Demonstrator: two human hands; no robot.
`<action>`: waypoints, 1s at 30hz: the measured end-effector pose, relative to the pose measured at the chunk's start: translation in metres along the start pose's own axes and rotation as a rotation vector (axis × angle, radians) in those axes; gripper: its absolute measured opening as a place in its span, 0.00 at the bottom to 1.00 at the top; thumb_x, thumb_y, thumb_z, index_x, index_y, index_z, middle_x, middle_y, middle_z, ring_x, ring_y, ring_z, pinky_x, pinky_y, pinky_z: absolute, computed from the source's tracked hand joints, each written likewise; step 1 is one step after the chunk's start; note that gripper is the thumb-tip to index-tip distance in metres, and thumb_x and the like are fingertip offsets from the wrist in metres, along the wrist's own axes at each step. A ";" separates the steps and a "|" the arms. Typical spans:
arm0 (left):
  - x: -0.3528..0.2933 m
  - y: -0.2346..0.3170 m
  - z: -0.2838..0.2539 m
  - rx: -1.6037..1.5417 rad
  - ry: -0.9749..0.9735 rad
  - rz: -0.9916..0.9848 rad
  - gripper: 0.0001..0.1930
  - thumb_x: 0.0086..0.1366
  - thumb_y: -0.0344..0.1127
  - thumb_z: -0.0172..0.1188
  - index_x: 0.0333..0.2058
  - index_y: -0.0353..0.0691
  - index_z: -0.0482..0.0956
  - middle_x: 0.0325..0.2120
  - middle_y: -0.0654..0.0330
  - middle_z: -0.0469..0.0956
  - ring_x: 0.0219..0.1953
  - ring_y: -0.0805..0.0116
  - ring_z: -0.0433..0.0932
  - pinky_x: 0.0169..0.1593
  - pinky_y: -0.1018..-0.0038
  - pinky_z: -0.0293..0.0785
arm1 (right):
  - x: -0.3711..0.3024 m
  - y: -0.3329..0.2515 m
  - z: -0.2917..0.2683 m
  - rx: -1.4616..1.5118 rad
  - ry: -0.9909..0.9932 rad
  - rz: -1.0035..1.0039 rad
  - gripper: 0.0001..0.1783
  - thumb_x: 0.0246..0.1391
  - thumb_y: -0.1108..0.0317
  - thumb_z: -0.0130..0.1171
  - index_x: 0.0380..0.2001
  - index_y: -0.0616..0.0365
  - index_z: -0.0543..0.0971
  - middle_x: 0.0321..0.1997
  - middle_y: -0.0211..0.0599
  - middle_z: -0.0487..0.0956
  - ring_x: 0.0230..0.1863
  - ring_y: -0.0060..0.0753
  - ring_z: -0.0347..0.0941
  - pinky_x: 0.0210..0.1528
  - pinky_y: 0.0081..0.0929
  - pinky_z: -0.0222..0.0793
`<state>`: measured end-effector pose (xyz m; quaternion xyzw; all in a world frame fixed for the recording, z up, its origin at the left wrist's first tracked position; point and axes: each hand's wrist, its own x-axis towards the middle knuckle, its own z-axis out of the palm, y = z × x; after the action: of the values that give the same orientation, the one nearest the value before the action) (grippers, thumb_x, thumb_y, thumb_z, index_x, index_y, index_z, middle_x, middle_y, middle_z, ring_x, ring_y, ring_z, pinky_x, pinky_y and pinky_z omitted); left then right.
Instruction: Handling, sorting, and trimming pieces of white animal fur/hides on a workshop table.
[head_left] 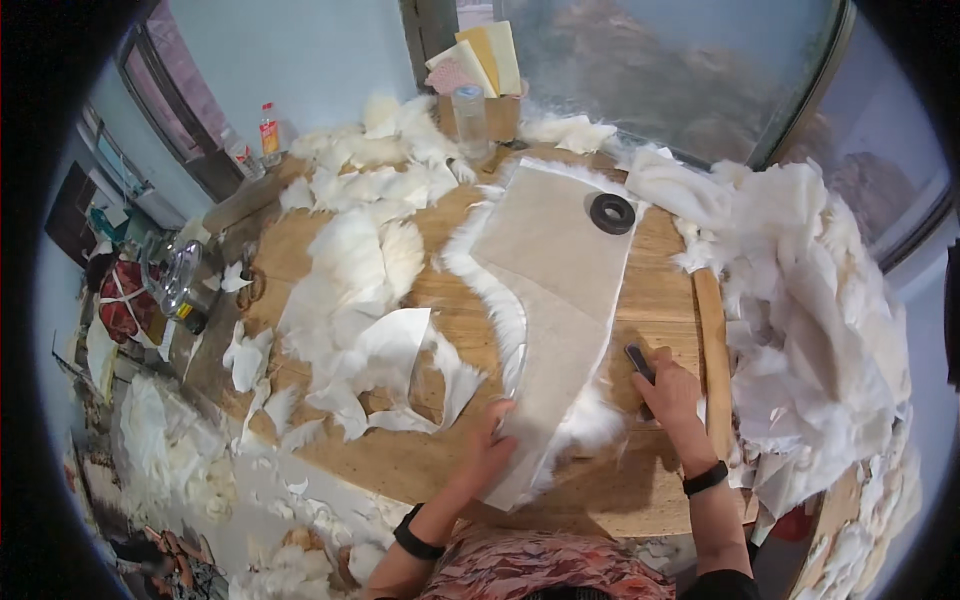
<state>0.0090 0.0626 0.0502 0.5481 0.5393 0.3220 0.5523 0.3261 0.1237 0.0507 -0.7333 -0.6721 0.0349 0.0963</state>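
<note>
A white fur pelt lies skin side up on the wooden table, its beige backing facing me and fur fringing the edges. Near its narrow lower end, my left hand grips the left edge, thumb on top and fingers curled. My right hand is closed around a small dark-handled tool, just right of the pelt and apart from it. The tool's working end is not clear. A black ring, like a roll of tape, rests on the pelt's upper right corner.
Loose fur scraps cover the table's left side. To the right, a wooden strip borders a large heap of white pelts. A clear jar and a cardboard box stand at the back. Bottles stand far left.
</note>
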 end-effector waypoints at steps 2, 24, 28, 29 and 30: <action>-0.011 -0.002 -0.021 0.059 -0.043 -0.023 0.30 0.56 0.23 0.59 0.59 0.41 0.66 0.54 0.55 0.69 0.57 0.62 0.69 0.55 0.69 0.70 | -0.004 0.005 0.005 -0.012 0.020 0.018 0.19 0.50 0.55 0.64 0.37 0.58 0.73 0.29 0.47 0.80 0.31 0.52 0.79 0.33 0.46 0.73; 0.063 -0.023 -0.224 1.305 0.644 0.488 0.31 0.52 0.30 0.64 0.57 0.36 0.69 0.55 0.46 0.70 0.57 0.45 0.69 0.61 0.56 0.64 | 0.077 -0.129 0.000 0.094 -0.069 -0.331 0.41 0.40 0.55 0.71 0.59 0.49 0.68 0.57 0.45 0.72 0.57 0.51 0.69 0.58 0.41 0.68; 0.060 0.002 -0.133 1.157 0.201 0.499 0.35 0.47 0.31 0.69 0.56 0.35 0.68 0.60 0.43 0.63 0.64 0.44 0.61 0.65 0.53 0.61 | 0.094 -0.121 0.009 0.159 -0.223 -0.250 0.47 0.32 0.50 0.73 0.59 0.48 0.67 0.53 0.49 0.72 0.56 0.53 0.69 0.57 0.42 0.68; 0.060 0.003 -0.129 1.149 0.178 0.547 0.35 0.47 0.31 0.69 0.56 0.35 0.68 0.60 0.43 0.63 0.64 0.44 0.61 0.65 0.53 0.61 | 0.098 -0.129 0.005 0.133 -0.231 -0.222 0.46 0.32 0.51 0.72 0.58 0.49 0.68 0.52 0.49 0.72 0.55 0.54 0.70 0.56 0.43 0.69; 0.062 0.000 -0.123 1.105 0.158 0.522 0.35 0.47 0.30 0.69 0.56 0.34 0.67 0.60 0.42 0.63 0.64 0.43 0.61 0.65 0.53 0.60 | 0.102 -0.127 0.009 0.147 -0.212 -0.152 0.45 0.31 0.52 0.72 0.57 0.51 0.69 0.52 0.50 0.72 0.54 0.54 0.71 0.55 0.43 0.70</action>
<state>-0.0940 0.1533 0.0578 0.8417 0.5138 0.1590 0.0479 0.2095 0.2361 0.0737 -0.6637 -0.7276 0.1537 0.0805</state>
